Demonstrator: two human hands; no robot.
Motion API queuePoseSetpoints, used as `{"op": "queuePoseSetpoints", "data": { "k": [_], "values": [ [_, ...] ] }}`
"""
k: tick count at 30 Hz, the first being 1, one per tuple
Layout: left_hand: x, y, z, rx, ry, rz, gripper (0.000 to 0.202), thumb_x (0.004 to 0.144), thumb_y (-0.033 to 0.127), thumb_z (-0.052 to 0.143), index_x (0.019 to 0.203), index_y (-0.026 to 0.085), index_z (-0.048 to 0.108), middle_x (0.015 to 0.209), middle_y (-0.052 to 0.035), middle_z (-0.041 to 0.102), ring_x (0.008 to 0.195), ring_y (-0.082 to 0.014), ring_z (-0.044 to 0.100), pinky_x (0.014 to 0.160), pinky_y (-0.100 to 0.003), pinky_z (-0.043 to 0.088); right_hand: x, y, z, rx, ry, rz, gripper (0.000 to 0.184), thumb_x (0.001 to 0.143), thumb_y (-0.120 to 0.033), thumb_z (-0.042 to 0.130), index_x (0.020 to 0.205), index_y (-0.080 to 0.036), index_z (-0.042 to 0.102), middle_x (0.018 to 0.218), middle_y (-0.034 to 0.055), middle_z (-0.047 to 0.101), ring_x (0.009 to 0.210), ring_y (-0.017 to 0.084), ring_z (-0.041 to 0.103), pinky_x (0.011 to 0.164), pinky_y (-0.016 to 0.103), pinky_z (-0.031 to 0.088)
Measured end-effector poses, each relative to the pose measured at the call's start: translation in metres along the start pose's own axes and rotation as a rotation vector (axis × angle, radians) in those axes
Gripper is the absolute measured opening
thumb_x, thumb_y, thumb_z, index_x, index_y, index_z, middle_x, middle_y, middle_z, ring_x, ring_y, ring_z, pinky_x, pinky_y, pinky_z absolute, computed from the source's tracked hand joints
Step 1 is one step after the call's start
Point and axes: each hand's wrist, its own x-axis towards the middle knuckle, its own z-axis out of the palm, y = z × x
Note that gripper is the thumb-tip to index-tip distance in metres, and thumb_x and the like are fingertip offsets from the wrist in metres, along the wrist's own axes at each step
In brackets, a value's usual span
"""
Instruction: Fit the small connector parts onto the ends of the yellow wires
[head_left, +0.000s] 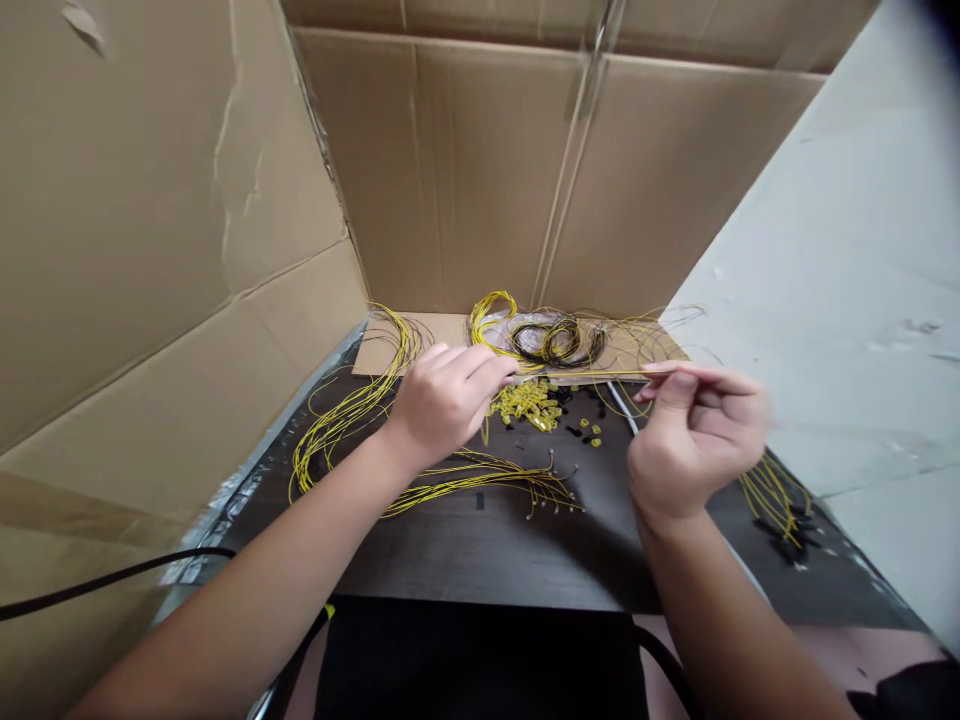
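Observation:
My left hand [446, 400] is curled, its fingertips pinched near a pile of small yellow pieces [529, 403] on the dark table [495, 550]. My right hand [694, 435] is closed in a pinch, thumb against forefinger, on a thin yellow wire [600, 374] that runs straight across towards my left fingers. What the left fingertips grip is too small to make out. A bundle of yellow wires [480, 475] with bare ends lies below my left hand.
Cardboard walls [480, 170] enclose the table at the left and back; a pale wall [862, 300] stands at the right. Coils of yellow and black wire [551, 340] rest on a cardboard sheet at the back. More yellow wires [776, 500] lie at the right. A black cable [105, 578] crosses lower left.

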Motion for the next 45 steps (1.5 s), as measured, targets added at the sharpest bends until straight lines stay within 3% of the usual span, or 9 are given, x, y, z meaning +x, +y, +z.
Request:
{"op": "queuePoseSetpoints", "data": {
  "k": [3, 8, 12, 16, 19, 27, 38, 41, 45],
  "values": [
    [-0.004, 0.001, 0.003, -0.027, 0.038, -0.008, 0.018, 0.094, 0.019, 0.055, 0.108, 0.020, 0.066, 0.092, -0.0050, 0.071, 0.077, -0.0166, 0.063, 0.068, -0.031, 0.045, 0.002, 0.000, 0.000, 0.016, 0.011, 0.029, 0.008, 0.091, -0.026, 0.065, 0.092, -0.022, 0.058, 0.079, 0.0046, 0.065, 0.058, 0.016, 0.058, 0.052, 0.034, 0.047],
    [-0.010, 0.013, 0.008, -0.331, 0.205, -0.195, 0.016, 0.091, 0.019, 0.062, 0.106, 0.020, 0.069, 0.129, -0.0114, 0.059, 0.070, -0.0078, 0.060, 0.073, -0.028, 0.053, 0.000, 0.002, 0.002, 0.101, 0.002, 0.084, 0.013, 0.091, -0.027, 0.065, 0.091, -0.019, 0.055, 0.077, 0.0020, 0.061, 0.057, 0.012, 0.056, 0.052, 0.029, 0.047],
    [-0.014, 0.016, 0.014, -0.515, 0.211, -0.195, 0.020, 0.090, 0.019, 0.066, 0.110, 0.021, 0.068, 0.099, -0.0050, 0.072, 0.080, -0.0113, 0.065, 0.075, -0.026, 0.053, -0.002, 0.005, 0.002, 0.171, -0.001, 0.117, 0.015, 0.092, -0.028, 0.064, 0.093, -0.019, 0.052, 0.077, -0.0003, 0.061, 0.054, 0.010, 0.054, 0.050, 0.027, 0.047],
    [-0.020, 0.018, 0.018, -0.650, 0.214, -0.306, 0.018, 0.086, 0.025, 0.072, 0.104, 0.021, 0.070, 0.084, -0.0020, 0.071, 0.061, -0.0082, 0.054, 0.061, -0.024, 0.048, -0.004, 0.007, 0.000, 0.200, -0.016, 0.162, 0.013, 0.092, -0.026, 0.062, 0.094, -0.020, 0.052, 0.076, -0.0016, 0.062, 0.052, 0.010, 0.053, 0.049, 0.026, 0.047],
    [-0.025, 0.021, 0.015, -0.730, 0.199, -0.396, 0.015, 0.084, 0.025, 0.075, 0.098, 0.019, 0.072, 0.083, -0.0029, 0.071, 0.065, -0.0094, 0.055, 0.062, -0.025, 0.048, -0.004, 0.007, -0.002, 0.238, -0.024, 0.195, 0.011, 0.091, -0.023, 0.062, 0.094, -0.020, 0.052, 0.076, -0.0010, 0.062, 0.051, 0.011, 0.052, 0.047, 0.027, 0.046],
    [-0.031, 0.029, 0.005, -0.781, 0.307, -0.380, 0.028, 0.077, 0.010, 0.079, 0.101, 0.022, 0.074, 0.085, -0.0026, 0.073, 0.076, -0.0124, 0.062, 0.069, -0.028, 0.054, 0.001, 0.003, -0.006, 0.298, -0.026, 0.269, 0.011, 0.091, -0.021, 0.062, 0.094, -0.022, 0.051, 0.075, -0.0025, 0.060, 0.051, 0.010, 0.049, 0.046, 0.025, 0.044],
    [-0.030, 0.041, 0.000, -0.890, 0.318, -0.403, 0.032, 0.074, 0.003, 0.079, 0.100, 0.021, 0.074, 0.084, -0.0024, 0.074, 0.075, -0.0125, 0.064, 0.068, -0.028, 0.054, -0.004, 0.000, -0.006, 0.312, -0.104, 0.369, 0.005, 0.093, -0.020, 0.057, 0.096, -0.022, 0.055, 0.077, -0.0013, 0.061, 0.054, 0.010, 0.051, 0.047, 0.024, 0.044],
    [-0.031, 0.042, 0.000, -0.894, 0.317, -0.416, 0.029, 0.075, 0.005, 0.078, 0.099, 0.021, 0.074, 0.082, -0.0025, 0.073, 0.075, -0.0130, 0.063, 0.068, -0.028, 0.053, -0.008, 0.003, -0.006, 0.200, -0.171, 0.417, 0.004, 0.092, -0.022, 0.059, 0.096, -0.021, 0.060, 0.081, 0.0000, 0.064, 0.060, 0.010, 0.056, 0.056, 0.025, 0.047],
    [-0.031, 0.043, 0.000, -0.899, 0.308, -0.460, 0.025, 0.077, 0.005, 0.076, 0.096, 0.020, 0.073, 0.084, -0.0034, 0.073, 0.076, -0.0134, 0.063, 0.070, -0.030, 0.053, -0.012, 0.008, -0.006, 0.029, -0.396, 0.505, 0.010, 0.092, -0.026, 0.062, 0.095, -0.020, 0.068, 0.095, 0.0043, 0.070, 0.087, 0.015, 0.065, 0.080, 0.031, 0.052]
  ]
}}
